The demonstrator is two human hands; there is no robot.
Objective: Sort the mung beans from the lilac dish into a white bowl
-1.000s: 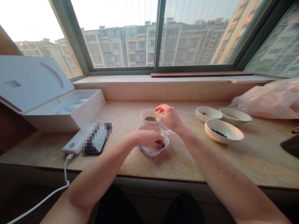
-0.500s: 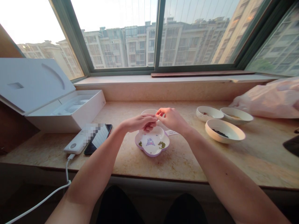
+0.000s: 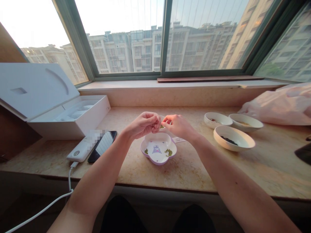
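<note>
My left hand (image 3: 145, 124) is curled closed above the back edge of a flower-shaped plate (image 3: 158, 138); whatever its fingers hold is hidden. Close beside it, my right hand (image 3: 180, 125) has thumb and fingertips drawn together over a small white bowl (image 3: 162, 117), and I cannot make out anything in the pinch. Small green beans show in that bowl, which both hands partly cover. The plate is white with a lilac rim and a cartoon print. Green beans (image 3: 168, 152) lie in its right lobe, with a smaller group (image 3: 146, 151) in the left lobe.
On the right stand three white bowls, the nearest (image 3: 245, 142) with dark contents, by a pink plastic bag (image 3: 279, 105). To the left are an open white box (image 3: 93, 111), a cabled power bank (image 3: 79, 152) and a phone (image 3: 103, 147). A white label (image 3: 178, 140) lies behind the plate.
My left hand has lifted and turned, its fingers now curled upward beside the right fingertips. My right hand has shifted slightly. Green beans in the back bowl now show between the hands.
</note>
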